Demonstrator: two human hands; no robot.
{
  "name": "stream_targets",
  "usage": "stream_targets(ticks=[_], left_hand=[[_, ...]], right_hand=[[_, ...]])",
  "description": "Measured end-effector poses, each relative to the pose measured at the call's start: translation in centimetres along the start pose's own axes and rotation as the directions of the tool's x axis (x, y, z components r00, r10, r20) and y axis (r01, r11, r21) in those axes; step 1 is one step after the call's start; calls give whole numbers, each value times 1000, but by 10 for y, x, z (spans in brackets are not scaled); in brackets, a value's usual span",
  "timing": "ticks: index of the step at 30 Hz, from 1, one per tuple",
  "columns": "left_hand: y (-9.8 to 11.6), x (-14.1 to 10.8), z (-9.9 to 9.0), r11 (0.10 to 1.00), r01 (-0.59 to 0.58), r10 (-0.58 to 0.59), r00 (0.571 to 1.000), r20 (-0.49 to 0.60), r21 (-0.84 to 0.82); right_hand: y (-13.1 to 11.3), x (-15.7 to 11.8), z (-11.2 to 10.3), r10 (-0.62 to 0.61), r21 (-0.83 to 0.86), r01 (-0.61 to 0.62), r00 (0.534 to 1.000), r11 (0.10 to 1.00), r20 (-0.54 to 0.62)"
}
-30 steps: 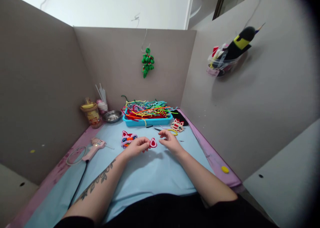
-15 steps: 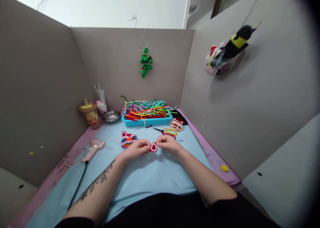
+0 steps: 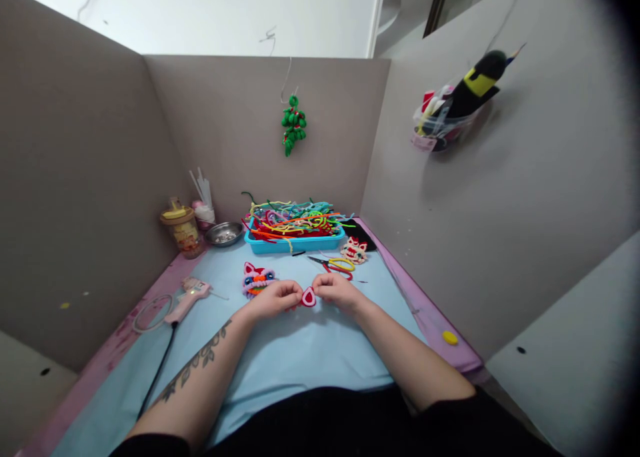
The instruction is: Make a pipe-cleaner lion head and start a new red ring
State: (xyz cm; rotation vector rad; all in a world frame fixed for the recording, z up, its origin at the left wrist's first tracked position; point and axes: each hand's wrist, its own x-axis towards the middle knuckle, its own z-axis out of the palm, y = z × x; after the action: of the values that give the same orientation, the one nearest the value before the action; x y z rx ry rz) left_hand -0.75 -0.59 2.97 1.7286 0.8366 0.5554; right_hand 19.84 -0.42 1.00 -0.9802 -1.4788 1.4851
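Between my fingertips is a small ear-shaped pipe-cleaner piece [image 3: 309,297], pink with a red middle and a dark red edge. My left hand [image 3: 280,297] pinches its left side. From the right, my right hand [image 3: 336,289] closes thumb and finger at its upper edge. Just behind my left hand lies a pipe-cleaner animal head [image 3: 257,278] in purple, red and orange with blue eyes and one upright ear; my hand hides part of it. Yellow-and-red-handled scissors [image 3: 339,267] lie beyond my right hand.
A blue tray [image 3: 295,245] heaped with coloured pipe cleaners stands at the back. Beside it lies a cream-and-red pipe-cleaner head [image 3: 355,249]. A pink glue gun [image 3: 189,302], metal bowl [image 3: 224,234] and lidded cup [image 3: 183,231] are on the left. A yellow disc [image 3: 450,337] lies right.
Both hands hold the ear-shaped piece in nearly the same place. The whole view has shifted very slightly; nothing else visibly moved.
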Motion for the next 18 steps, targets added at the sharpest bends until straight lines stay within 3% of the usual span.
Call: stream_targets(ticks=[8,18], left_hand=[[-7,3,-2,998,-26,21,997,-75,-60],[-8,5,-1,998,-40,30,979,-202,-44]], right_hand=[[-2,2,-3,-125,27,128,988,991,-92],[-3,1,0,-272,-159,252,954,955,-122]])
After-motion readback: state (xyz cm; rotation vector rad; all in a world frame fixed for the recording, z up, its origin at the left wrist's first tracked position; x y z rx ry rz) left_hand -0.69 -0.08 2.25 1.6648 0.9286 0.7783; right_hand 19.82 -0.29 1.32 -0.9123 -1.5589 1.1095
